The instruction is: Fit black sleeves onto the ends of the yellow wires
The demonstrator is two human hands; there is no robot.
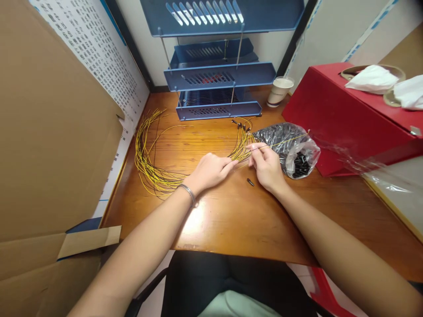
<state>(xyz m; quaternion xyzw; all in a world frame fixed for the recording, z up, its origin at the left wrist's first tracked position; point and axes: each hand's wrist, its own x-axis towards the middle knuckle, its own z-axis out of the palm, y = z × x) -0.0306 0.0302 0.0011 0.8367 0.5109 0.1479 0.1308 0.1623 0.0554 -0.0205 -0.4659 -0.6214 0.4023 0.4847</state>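
Observation:
My left hand [209, 171], with a bracelet at the wrist, rests on the wooden desk [231, 220] with its fingers pinched on a bundle of thin yellow wires [148, 163] that curves away to the left. My right hand [266, 165] pinches a single yellow wire [284, 141] that runs out over a clear plastic bag of small black parts [294, 152]. A fanned group of yellow wires with black tips [242, 141] lies between and beyond the two hands. One small black part [250, 182] lies loose on the desk just left of my right hand.
A blue tiered paper tray [218, 79] stands at the back of the desk with a paper cup [279, 91] beside it. A red box [346, 114] with white tissue on top sits at the right. Large cardboard sheets [49, 154] lean at the left.

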